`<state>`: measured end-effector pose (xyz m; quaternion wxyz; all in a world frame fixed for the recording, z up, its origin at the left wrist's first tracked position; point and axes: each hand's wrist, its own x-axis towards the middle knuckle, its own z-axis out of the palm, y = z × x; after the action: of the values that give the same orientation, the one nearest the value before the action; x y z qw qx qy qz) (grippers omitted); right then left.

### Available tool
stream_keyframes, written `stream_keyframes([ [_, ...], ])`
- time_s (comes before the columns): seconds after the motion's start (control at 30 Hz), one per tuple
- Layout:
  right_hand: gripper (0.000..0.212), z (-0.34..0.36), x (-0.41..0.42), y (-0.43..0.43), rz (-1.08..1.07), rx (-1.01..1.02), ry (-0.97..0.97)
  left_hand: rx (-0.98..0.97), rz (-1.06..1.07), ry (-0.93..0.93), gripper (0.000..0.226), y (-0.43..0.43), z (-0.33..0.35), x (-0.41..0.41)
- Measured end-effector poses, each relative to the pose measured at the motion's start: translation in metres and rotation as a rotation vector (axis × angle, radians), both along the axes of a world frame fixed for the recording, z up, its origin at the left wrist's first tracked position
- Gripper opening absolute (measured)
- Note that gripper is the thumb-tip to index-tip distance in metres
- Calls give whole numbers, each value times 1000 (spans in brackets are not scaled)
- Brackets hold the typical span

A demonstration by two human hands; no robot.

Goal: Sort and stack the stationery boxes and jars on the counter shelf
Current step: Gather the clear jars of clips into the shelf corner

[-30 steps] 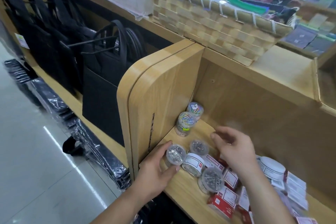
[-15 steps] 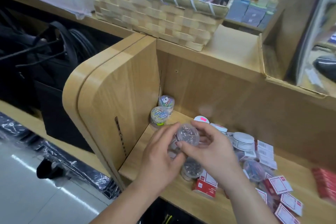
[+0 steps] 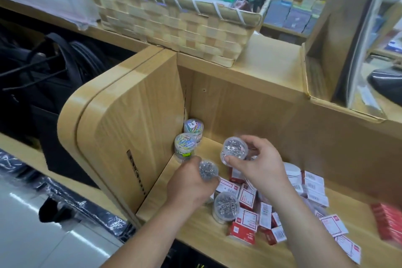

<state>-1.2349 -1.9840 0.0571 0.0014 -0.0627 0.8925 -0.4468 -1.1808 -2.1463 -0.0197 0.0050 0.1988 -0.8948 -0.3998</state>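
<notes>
Shop counter shelf (image 3: 195, 237), pale wood, closed at one end by a side panel (image 3: 134, 137). Left hand (image 3: 191, 185) curls round a pin jar (image 3: 208, 169) near the panel. Right hand (image 3: 258, 165) pinches a second pin jar (image 3: 233, 150), raised, farther from it.

Step, as judged: gathering jars to stand beside the coloured-clip jars (image 3: 185, 146) against the panel. The bare strip there is narrow, and loose boxes (image 3: 245, 198) crowd the side away from the panel.

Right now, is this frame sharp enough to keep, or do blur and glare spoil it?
Head view: usable at centre, the right jar in the right hand and left jar in the left hand slightly soft but legible. Head view: red boxes at the right edge smear with motion blur. Head view: glare streaks on the floor; no harsh shadows on the shelf.
</notes>
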Motion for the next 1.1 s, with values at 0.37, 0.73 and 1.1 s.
stream_keyframes([
  [0.37, 51, -52, -54, -54, 168, 469, 69, 350, 187, 296, 54, -24, -8, 26],
  [0.73, 33, -12, -38, -40, 152, 189, 75, 138, 88, 429, 70, -27, 7, 26],
  [1.1, 41, 2, -13, -37, 138, -79, -179, 141, -66, 545, 66, -7, 27, 10],
])
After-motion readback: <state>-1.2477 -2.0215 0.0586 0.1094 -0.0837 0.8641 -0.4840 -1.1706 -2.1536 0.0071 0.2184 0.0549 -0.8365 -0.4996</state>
